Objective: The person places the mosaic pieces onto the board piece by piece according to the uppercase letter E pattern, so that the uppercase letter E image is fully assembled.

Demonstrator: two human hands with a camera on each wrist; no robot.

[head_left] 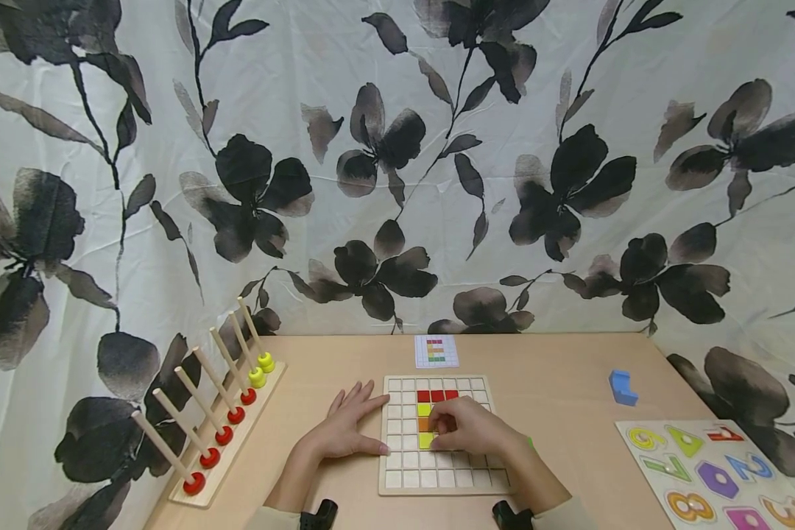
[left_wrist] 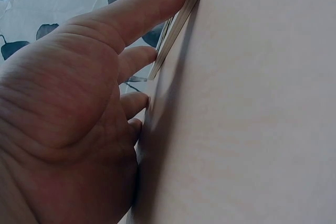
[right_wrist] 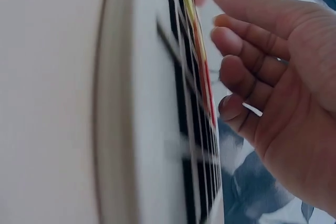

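A white gridded board (head_left: 400, 482) with a wooden rim lies on the table. Red tiles (head_left: 437, 395) form a row near its top, with a yellow tile (head_left: 423, 409), an orange tile (head_left: 423, 425) and a lower yellow tile (head_left: 425, 441) below. My left hand (head_left: 344, 428) touches the board's left edge with thumb and forefinger, its fingers extended. Over the middle of the grid is my right hand (head_left: 473, 428), fingers loosely bent beside the lower yellow tile. In the right wrist view its thumb and fingertips are apart, and no tile shows between them.
Behind the board lies a small card (head_left: 452, 361) with a coloured grid pattern. A wooden peg rack (head_left: 202, 497) with red and yellow rings stands left. To the right are a blue block (head_left: 623, 388) and a sheet of colourful numbers and shapes (head_left: 669, 471). Floral cloth (head_left: 464, 221) hangs behind.
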